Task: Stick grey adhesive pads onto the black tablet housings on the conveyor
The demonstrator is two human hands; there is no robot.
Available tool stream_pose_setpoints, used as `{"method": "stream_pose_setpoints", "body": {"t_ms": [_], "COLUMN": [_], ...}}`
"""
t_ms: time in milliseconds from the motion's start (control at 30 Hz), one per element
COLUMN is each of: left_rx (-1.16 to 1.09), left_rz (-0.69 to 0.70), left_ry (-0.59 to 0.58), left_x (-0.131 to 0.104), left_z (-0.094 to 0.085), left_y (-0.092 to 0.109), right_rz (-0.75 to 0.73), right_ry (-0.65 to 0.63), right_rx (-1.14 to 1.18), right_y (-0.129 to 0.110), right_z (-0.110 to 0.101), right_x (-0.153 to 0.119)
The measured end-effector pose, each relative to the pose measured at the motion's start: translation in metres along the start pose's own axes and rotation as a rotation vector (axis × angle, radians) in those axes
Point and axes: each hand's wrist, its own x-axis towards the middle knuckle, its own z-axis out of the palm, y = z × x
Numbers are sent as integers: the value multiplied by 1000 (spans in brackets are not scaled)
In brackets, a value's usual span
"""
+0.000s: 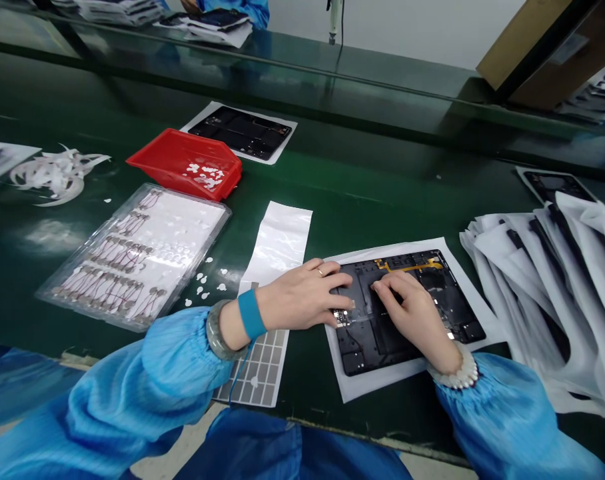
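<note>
A black tablet housing (367, 333) with circuit boards and an orange flex cable (412, 267) lies on a white sheet (350, 390) in front of me. My left hand (305, 293) rests over its left edge, fingers spread and bent, the tips touching the housing near a small circuit board (341, 318). Above the middle of the housing, my right hand (412, 310) is closed in a pinch; whatever sits between thumb and forefinger is too small to make out. Under my left wrist lies a sheet of grey rectangular stickers (255, 373), with a white glossy strip (282, 237) beyond it.
To the left stands a clear tray (182, 227) of small wired round parts, with a red bin (182, 160) behind it. White scraps (62, 173) lie further left. Another housing (242, 133) is at the back. Wrapped housings (547, 300) are stacked at right. A person's blue sleeve (255, 10) shows across.
</note>
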Motion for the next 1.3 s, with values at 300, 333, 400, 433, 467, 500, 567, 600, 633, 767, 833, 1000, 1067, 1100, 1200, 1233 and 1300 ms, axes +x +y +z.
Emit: {"method": "stream_pose_setpoints", "body": {"t_ms": [300, 333, 400, 433, 467, 500, 567, 600, 633, 767, 833, 1000, 1067, 1100, 1200, 1233, 1300], "left_rx": [-56, -62, -67, -65, -59, -49, -27, -23, -25, -75, -96, -117, -119, -119, -112, -104, -84], "left_rz": [-27, -27, -32, -34, -39, -47, -62, -62, -54, -13, -15, -23, -20, -16, -16, -17, -9], "left_ry": [-9, -12, -10, -6, 1, 8, 27, 33, 35, 2, -9, -14, -20, -22, -20, -23, -33], "left_x": [0, 0, -1, -1, -1, -1, -1, -1, -1, 0, 1, 2, 1, 1, 1, 2, 3], "left_z": [2, 2, 1, 1, 1, 1, 0, 0, 0, 0, 0, 0, 0, 0, -2, -2, -4], "left_y": [-7, -7, -8, -9, -9, -10, -10, -9, -8, -3, -2, -4, -4, -4, -4, -3, -2], "right_rz": [2, 1, -2, -3, -4, -4, -4, -4, -4, -4, -3, -16, -20, -19, -7, -6, -7], "right_ry": [-5, -4, -4, -3, -3, -3, -6, -8, -11, -11, -12, -13, -10, -10, -16, -16, -14], "right_rx": [-10, -11, -13, -15, -16, -17, -16, -14, -12, -11, -13, -15, -17, -17, -14, -13, -9], "right_y": [-2, -1, -1, -1, -1, -1, 0, 0, 0, -1, -2, -1, -1, -1, -2, -2, -2], "right_z": [0, 0, 0, 0, 0, 0, 0, 0, 0, 0, -1, -1, -1, -1, -1, -1, -1], "right_x": [0, 0, 0, 0, 0, 0, 0, 1, 1, 1, 1, 1, 1, 1, 1, 1, 0]}}
